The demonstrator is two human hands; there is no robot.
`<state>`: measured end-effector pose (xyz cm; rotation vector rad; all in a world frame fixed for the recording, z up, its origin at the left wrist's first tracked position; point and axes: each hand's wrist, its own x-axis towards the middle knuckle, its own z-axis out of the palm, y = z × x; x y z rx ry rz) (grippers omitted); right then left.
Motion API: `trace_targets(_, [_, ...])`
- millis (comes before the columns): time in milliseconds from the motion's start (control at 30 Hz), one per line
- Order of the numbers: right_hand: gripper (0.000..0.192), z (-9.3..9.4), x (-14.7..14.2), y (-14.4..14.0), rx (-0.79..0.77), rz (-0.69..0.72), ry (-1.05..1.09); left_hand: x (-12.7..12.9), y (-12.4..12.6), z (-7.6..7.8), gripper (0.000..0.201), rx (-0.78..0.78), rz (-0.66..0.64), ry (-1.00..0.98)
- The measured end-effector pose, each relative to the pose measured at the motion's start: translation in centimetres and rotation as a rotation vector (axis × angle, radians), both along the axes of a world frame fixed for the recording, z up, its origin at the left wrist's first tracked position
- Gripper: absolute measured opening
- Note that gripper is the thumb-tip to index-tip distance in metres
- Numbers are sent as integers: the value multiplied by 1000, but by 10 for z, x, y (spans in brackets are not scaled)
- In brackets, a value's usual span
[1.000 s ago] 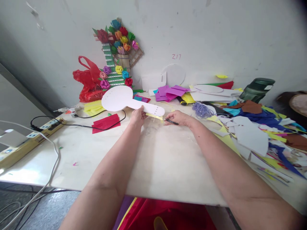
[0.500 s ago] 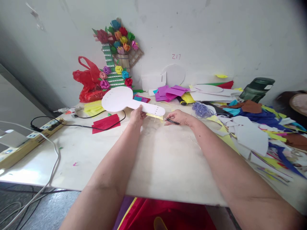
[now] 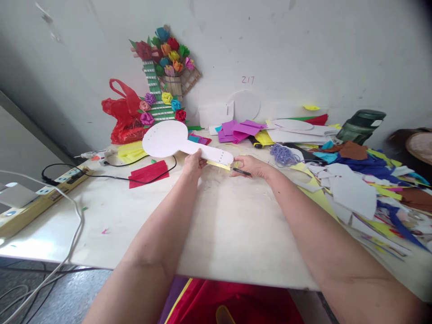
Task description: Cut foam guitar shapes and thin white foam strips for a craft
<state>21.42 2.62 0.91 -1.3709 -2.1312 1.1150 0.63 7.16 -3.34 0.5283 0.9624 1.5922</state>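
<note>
My left hand (image 3: pixel 195 164) is closed on the lower edge of a white card cut-out (image 3: pixel 165 138), which has a round body, a long neck and small dots along the neck's end. My right hand (image 3: pixel 248 167) is at the tip of that neck, its fingers bent around a dark pen (image 3: pixel 241 171) that points left. The thumb and index finger are close to the card's rounded end; whether they touch it I cannot tell. Beneath the neck, a strip of yellow paper (image 3: pixel 218 165) lies on the table.
Red paper (image 3: pixel 148 174) and a power strip (image 3: pixel 57 191) with cables are on the left. A paper-flower guitar (image 3: pixel 158 101) leans on the wall beside a red plastic bag (image 3: pixel 123 112). Purple yarn (image 3: pixel 285 154), coloured paper scraps (image 3: pixel 354 191) and a dark green bottle (image 3: pixel 361 126) occupy the right.
The card's neck end has shifted slightly right and down, closer to my right fingers. My right hand has moved slightly left, the pen still in it. My left hand keeps its hold.
</note>
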Motion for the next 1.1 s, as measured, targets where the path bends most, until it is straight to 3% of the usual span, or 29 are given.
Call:
trace_targets(233, [107, -3, 1, 1, 50, -35, -36, 1, -2, 2, 12, -3, 11, 16])
trace_targets(867, [117, -7, 0, 2, 38, -24, -20, 3, -6, 5, 13, -41, 14, 46])
trace_targets(1100, [109, -12, 0, 6, 176, -35, -59, 3, -4, 5, 15, -39, 39, 33])
